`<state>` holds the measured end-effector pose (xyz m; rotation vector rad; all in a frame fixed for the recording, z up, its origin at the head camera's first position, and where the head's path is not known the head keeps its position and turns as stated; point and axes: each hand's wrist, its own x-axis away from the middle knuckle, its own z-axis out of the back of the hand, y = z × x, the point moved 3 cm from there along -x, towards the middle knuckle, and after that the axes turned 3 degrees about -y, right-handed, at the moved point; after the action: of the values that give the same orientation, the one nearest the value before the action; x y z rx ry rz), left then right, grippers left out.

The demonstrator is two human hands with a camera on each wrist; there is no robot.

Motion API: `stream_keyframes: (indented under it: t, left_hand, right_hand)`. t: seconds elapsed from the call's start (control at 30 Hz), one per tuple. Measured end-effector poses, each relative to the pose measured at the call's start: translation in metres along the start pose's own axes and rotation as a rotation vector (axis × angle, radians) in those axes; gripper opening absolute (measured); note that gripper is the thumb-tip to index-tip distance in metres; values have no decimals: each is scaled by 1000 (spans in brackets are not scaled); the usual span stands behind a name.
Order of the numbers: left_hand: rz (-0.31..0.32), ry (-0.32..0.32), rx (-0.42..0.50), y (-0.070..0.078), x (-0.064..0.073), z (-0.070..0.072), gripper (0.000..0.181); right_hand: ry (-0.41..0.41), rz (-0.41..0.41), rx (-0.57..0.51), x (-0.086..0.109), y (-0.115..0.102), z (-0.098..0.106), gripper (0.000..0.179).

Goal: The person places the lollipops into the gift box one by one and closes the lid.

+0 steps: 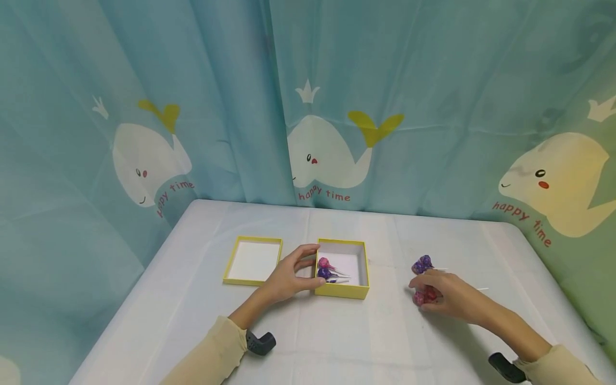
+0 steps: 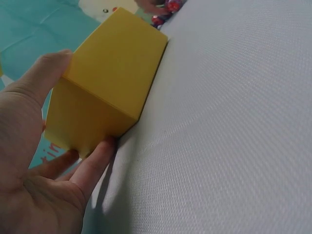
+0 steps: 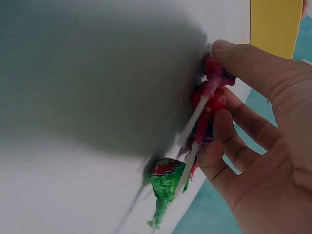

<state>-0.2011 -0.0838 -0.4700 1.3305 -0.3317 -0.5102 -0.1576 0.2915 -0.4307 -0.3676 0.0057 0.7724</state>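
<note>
My left hand (image 1: 289,272) holds a yellow box (image 1: 343,290) at its left near corner, thumb on the near rim and fingers along the left side. Inside lie a pink lollipop (image 1: 324,263) and purple lollipops (image 1: 324,273), sticks to the right. On the table to the right, my right hand (image 1: 445,294) curls over several lollipops. Its thumb and fingers are around a pink lollipop (image 3: 214,73), with a red lollipop (image 3: 214,100) against the fingers. A green lollipop (image 3: 168,176) lies beside them in the right wrist view; the hand hides it from the head view.
A yellow-edged lid (image 1: 253,260) with a white inside lies left of the box. A purple lollipop (image 1: 422,264) lies just beyond the right hand. The white table (image 1: 366,342) ends at a blue-green whale-print curtain (image 1: 231,107).
</note>
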Motion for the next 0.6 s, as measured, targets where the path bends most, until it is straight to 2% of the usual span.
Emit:
stream_keyframes:
  t: [0.2,0.6]
  left_hand:
    - [-4,1,-13,1,0,0,81]
    - [1,-1,-10,0,0,0,81]
  right_hand:
    - [39,54,6,1,2,-2,38]
    - [24,28,-28,1,1,-4,34]
